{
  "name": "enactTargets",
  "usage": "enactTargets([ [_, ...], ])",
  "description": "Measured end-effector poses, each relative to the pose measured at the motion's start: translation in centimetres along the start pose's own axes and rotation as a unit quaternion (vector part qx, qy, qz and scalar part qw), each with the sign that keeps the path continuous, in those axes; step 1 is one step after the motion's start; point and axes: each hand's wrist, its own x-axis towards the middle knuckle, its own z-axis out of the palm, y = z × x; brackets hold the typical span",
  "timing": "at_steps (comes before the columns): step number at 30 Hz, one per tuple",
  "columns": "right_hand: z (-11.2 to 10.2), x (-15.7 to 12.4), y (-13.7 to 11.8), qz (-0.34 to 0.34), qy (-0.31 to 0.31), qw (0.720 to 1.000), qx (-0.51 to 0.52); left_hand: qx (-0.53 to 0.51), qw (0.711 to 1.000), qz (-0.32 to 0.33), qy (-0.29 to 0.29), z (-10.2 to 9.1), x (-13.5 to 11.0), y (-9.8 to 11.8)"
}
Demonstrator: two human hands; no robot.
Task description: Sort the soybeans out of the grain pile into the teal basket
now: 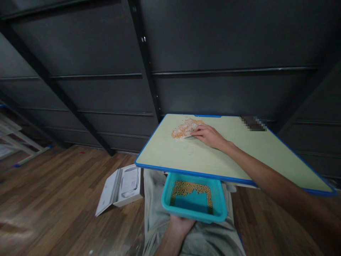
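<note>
My right hand (pixel 209 136) is closed in a pinch on a thin pale card (pixel 188 136), its lower edge close to the tabletop. The card touches the near side of a loose pile of small golden beads (pixel 179 133) mixed with whitish, clear bits (pixel 189 125). Below the table edge, my left hand (pixel 181 224) holds a turquoise plastic basin (pixel 193 214) from underneath, over my lap. Its fingers are hidden by the basin. Inside, golden beads (pixel 188 187) lie along the far wall and both sides, with bare bottom showing in the middle.
The pale green table (pixel 160 153) has a blue rim. A dark, pixelated object (pixel 253 123) lies at its far right corner. On the wooden floor to the left, a white box (pixel 130 183) stands with its lid folded open. A dark panelled wall (pixel 213 42) rises behind the table.
</note>
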Motion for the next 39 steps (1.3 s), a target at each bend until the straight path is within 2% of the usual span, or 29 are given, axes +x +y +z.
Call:
enactTargets([
  [4,0.2,-0.1,0.3,0.000,0.018,1.000,-0.011,-0.023,0.999,-0.003,0.023,0.1,0.1,-0.1],
  [11,0.3,0.0,0.5,-0.007,0.038,0.999,-0.012,-0.020,0.996,0.020,0.090,1.8,0.3,-0.5],
  [16,0.0,0.0,0.4,-0.004,0.044,0.999,-0.012,-0.013,0.994,0.025,0.102,1.2,0.3,-0.5],
  [21,-0.3,0.1,0.3,-0.001,0.046,0.999,-0.009,-0.033,0.997,0.026,0.072,0.0,0.3,-0.6],
  [27,-0.6,0.2,0.0,0.013,0.062,0.998,0.003,-0.035,0.996,0.024,0.072,-0.3,0.3,-0.7],
  [32,-0.3,0.1,0.4,0.027,0.050,0.998,-0.019,-0.013,0.999,-0.004,0.048,-0.8,0.2,-0.4],
  [39,-0.3,0.0,0.4,0.044,0.040,0.997,-0.040,-0.007,0.999,0.001,0.034,-1.2,0.2,-0.4],
])
